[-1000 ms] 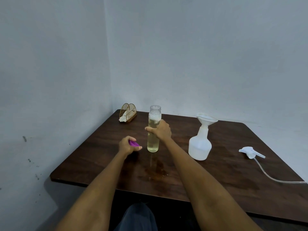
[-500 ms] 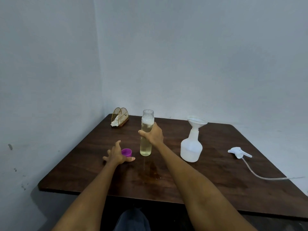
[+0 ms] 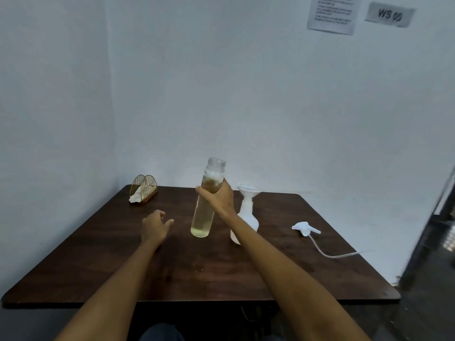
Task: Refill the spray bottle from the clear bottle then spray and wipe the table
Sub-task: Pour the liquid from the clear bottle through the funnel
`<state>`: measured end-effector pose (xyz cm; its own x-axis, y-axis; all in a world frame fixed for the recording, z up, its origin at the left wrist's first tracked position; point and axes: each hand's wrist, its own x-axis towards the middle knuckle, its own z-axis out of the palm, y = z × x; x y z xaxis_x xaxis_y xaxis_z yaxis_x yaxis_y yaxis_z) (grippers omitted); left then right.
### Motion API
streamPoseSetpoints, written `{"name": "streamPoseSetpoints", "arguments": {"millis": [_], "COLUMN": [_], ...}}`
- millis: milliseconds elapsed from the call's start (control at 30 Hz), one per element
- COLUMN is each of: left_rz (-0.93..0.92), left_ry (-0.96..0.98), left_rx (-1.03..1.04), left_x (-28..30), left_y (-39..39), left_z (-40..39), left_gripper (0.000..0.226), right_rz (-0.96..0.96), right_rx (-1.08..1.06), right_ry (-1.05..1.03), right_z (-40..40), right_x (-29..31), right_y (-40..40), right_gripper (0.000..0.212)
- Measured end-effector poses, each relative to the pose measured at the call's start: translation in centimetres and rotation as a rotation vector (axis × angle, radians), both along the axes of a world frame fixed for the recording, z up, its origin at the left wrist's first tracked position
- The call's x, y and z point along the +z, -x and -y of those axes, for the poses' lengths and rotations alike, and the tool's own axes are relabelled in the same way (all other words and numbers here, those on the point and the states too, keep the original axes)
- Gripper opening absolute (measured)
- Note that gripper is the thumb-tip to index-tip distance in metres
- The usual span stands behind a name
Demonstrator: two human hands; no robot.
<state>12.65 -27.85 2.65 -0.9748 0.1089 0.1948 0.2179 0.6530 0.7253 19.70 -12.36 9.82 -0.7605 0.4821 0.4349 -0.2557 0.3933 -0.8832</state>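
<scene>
White walls corner a dark wood counter. My right hand grip wraps the uncapped clear bottle, tilted, off the surface. Left hand hovers, fingers loose, holding nothing. Spray bottle with funnel stands just beside.

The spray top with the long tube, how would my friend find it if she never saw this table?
Start at the dark wooden table and look to its right side, past the white spray bottle with the funnel in it. The spray top lies there on its side, all alone. It is the only white thing with a thin tube trailing toward the table's right edge.
</scene>
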Motion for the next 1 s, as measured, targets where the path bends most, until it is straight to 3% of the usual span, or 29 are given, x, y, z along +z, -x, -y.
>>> {"name": "streamPoseSetpoints", "arguments": {"millis": [267, 467, 600, 833, 1000], "left_rz": [0.036, 0.206, 0.225, 0.430, 0.536], "left_ry": [-0.100, -0.405, -0.351, -0.261, -0.362], "left_rx": [-0.324, -0.358, -0.411, -0.333, -0.334], "left_x": [5.0, 7.9, 9.8, 10.5, 10.1], "left_y": [-3.1, -3.9, -2.9, -1.5, -1.1], "left_z": [-8.3, -12.9, -14.7, -16.3, -16.9], "left_gripper": [0.032, 0.026, 0.034, 0.056, 0.024], "right_rz": [0.000, 0.124, 0.227, 0.366, 0.442], "right_rx": [-0.101, -0.213, -0.252, -0.296, -0.305], "right_ry": [-0.038, -0.126, -0.240, -0.393, -0.518], "right_z": [-7.3, -12.9, -15.7, -18.5, -19.2], "right_x": [5.6, 6.0, 4.8, 3.6, 3.0], "right_y": [-5.9, -7.5, -7.4, -5.5, -4.1], "right_gripper": [0.019, 0.019, 0.027, 0.027, 0.031]}}
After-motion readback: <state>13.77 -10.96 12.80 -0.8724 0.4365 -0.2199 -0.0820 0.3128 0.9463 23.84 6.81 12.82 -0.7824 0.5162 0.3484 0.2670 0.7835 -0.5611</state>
